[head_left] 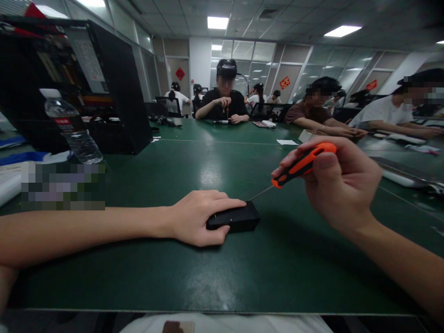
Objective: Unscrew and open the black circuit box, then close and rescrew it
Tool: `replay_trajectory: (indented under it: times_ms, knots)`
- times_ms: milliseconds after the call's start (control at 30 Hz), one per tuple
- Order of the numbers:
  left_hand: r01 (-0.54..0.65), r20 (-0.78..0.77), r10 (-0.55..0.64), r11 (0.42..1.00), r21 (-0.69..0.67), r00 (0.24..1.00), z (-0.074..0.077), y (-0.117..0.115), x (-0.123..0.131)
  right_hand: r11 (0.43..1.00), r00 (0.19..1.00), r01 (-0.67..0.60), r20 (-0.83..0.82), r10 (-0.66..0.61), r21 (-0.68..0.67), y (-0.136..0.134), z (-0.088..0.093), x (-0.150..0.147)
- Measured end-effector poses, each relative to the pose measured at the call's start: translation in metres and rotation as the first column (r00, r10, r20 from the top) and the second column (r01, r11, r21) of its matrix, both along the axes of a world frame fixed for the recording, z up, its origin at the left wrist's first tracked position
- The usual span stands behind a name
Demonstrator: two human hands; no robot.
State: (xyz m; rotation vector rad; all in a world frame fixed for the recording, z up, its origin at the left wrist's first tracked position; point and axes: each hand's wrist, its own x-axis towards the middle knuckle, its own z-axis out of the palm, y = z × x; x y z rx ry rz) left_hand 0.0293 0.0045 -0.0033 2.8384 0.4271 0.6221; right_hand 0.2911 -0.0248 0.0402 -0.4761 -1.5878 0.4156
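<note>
A small flat black box [238,218] lies on the green table [215,273] in front of me. My left hand [199,216] rests over its left end, fingers laid across the top and thumb at its near side, holding it down. My right hand [342,182] is closed round the orange and black handle of a screwdriver [301,165]. Its thin metal shaft slants down to the left, and the tip meets the box's far right corner.
A clear water bottle [71,127] leans at the left beside a black open case [114,88]. White papers lie at the far left edge. Several other people sit at the far side and right of the table, with small items before them.
</note>
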Motion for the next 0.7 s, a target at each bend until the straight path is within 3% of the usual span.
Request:
replay_trajectory:
  times_ms: [233, 700]
  knots:
    - [-0.006, 0.019, 0.006, 1.0, -0.026, 1.0, -0.0005, 0.0003, 0.0004, 0.998, 0.999, 0.016, -0.029, -0.018, -0.055, 0.0004, -0.0022, -0.0019]
    - [0.004, 0.02, -0.003, 0.999, -0.043, 1.0, -0.0009, 0.0015, 0.0004, 0.999, 0.999, -0.032, 0.034, 0.032, 0.01, 0.0034, 0.0011, -0.0055]
